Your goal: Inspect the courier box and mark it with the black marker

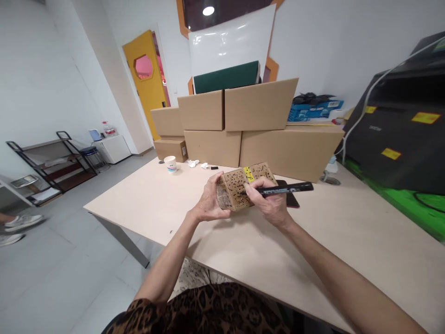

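Above the table, my left hand (209,199) grips the left end of a small cardboard box (233,185), thumb and fingers wrapped around it. Black marks cover the box's top face, and a yellow strip with black marks crosses it. The left end face is densely scribbled in dark ink. My right hand (269,202) is closed on a black marker (294,188), its tip at the marked face of the box; I cannot tell whether it touches. A dark flat object (293,200) lies on the table behind my right hand, partly hidden.
Stacked cardboard boxes (212,146) line the table's (149,199) far edge. A paper cup (170,164), crumpled tissues (193,163) and a small black piece (214,168) stand or lie before them. A large black case (392,120) is at right. Another person's shoes (23,222) show at far left.
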{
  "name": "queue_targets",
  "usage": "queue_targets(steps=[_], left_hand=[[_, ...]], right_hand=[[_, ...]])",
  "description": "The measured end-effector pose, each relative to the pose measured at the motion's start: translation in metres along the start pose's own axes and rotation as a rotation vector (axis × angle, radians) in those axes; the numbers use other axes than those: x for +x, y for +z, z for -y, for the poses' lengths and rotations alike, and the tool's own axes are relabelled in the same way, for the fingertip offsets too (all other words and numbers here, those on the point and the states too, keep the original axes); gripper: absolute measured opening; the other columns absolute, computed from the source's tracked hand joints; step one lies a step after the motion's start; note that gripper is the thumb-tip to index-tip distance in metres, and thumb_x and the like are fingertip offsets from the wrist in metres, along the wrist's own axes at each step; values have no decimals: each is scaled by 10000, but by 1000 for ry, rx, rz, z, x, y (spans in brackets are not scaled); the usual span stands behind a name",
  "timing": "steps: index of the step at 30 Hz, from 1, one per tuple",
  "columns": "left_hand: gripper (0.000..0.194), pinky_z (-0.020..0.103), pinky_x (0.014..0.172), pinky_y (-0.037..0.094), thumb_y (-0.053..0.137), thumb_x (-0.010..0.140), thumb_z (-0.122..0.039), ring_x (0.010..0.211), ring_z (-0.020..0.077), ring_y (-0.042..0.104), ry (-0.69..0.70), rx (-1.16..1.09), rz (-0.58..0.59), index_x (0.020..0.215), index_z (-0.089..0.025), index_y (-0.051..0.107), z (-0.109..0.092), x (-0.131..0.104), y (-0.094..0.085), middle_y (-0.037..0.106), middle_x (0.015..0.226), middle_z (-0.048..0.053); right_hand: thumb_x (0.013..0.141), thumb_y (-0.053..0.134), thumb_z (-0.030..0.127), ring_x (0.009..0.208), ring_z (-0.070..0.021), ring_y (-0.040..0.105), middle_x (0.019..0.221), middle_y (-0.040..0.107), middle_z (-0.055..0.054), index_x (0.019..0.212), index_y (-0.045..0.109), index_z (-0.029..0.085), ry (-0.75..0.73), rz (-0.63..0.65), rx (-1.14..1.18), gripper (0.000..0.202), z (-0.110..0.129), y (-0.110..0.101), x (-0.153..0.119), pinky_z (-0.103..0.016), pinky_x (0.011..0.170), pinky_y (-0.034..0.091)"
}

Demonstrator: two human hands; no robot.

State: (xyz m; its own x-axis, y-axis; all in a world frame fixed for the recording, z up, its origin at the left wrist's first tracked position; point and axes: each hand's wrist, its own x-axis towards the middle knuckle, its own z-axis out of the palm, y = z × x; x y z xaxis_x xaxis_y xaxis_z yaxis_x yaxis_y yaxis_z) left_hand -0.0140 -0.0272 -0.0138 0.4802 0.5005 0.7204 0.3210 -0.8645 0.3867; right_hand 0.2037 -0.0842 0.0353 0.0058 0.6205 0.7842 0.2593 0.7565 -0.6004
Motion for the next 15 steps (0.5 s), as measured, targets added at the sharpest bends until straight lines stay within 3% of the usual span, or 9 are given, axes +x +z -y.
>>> queue_targets(steps=[4, 9, 15], left_hand=[[1271, 696, 1230, 323, 894, 598, -376, 1486, 464, 391, -2, -8, -4, 1613, -289, 134, 1, 0, 1, 341, 1587, 189], [1267, 702, 1224, 327, 894, 604, -400, 1483, 465, 391, 1, 15, 6, 1613, -283, 137, 2, 0, 1, 341, 1582, 194], [1276, 693, 1226, 323, 900, 583, -414, 1475, 456, 401, -33, 8, 0, 1611, -280, 157, 3, 1, 0, 350, 1573, 193]], right_hand=[[894, 685, 378, 523, -121, 514, 593, 596, 34, 671, 578, 239, 7, 93, -29, 283, -2, -3, -1, -263, 551, 428], [905, 675, 390, 527, -127, 515, 589, 579, 35, 671, 572, 243, 18, 88, 53, 296, -6, -7, -1, -261, 537, 425], [874, 722, 393, 538, -131, 525, 602, 617, 21, 653, 593, 240, -4, 180, 25, 299, -4, -9, -1, -277, 565, 452]])
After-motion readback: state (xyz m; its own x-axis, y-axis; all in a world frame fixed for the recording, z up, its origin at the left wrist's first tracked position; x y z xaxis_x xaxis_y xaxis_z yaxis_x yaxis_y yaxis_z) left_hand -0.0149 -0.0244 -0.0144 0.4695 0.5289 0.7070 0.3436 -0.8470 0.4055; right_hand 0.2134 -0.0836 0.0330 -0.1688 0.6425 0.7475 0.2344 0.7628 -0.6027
